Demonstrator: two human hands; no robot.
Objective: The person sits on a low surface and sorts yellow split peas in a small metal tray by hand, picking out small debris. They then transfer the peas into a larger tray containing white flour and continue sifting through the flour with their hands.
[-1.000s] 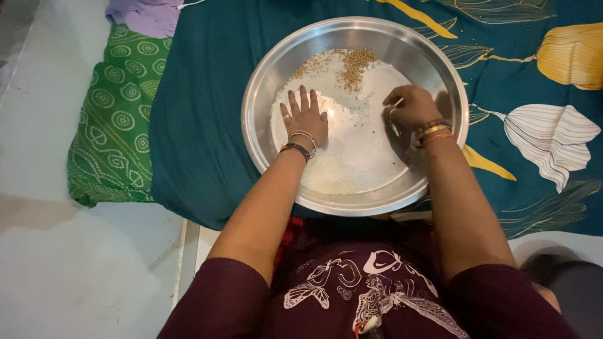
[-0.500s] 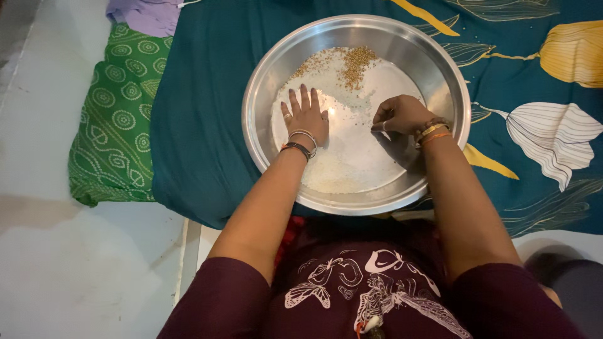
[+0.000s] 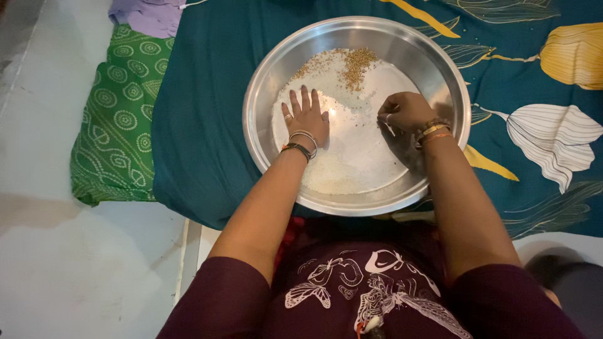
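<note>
A large round steel plate [image 3: 270, 69] lies on a teal printed bedsheet [image 3: 207, 94]. White grains [image 3: 333, 176] cover its near and left parts, and a small heap of brownish grains [image 3: 357, 61] sits at the far side. My left hand [image 3: 306, 117] rests flat on the white grains with fingers spread, holding nothing. My right hand [image 3: 405, 110] hovers over the plate's right part with fingers curled and pinched together; whether a grain is between them is too small to tell. Both wrists wear bangles.
A green patterned cloth [image 3: 116, 113] lies left of the sheet, with a purple cloth [image 3: 147, 16] beyond it. Pale floor [image 3: 56, 251] is at the left and near side. The sheet shows white and yellow flower prints [image 3: 553, 135] at the right.
My right hand swept left across the plate with fingers pinched, then drew back slightly to the right. My left hand stayed flat in place.
</note>
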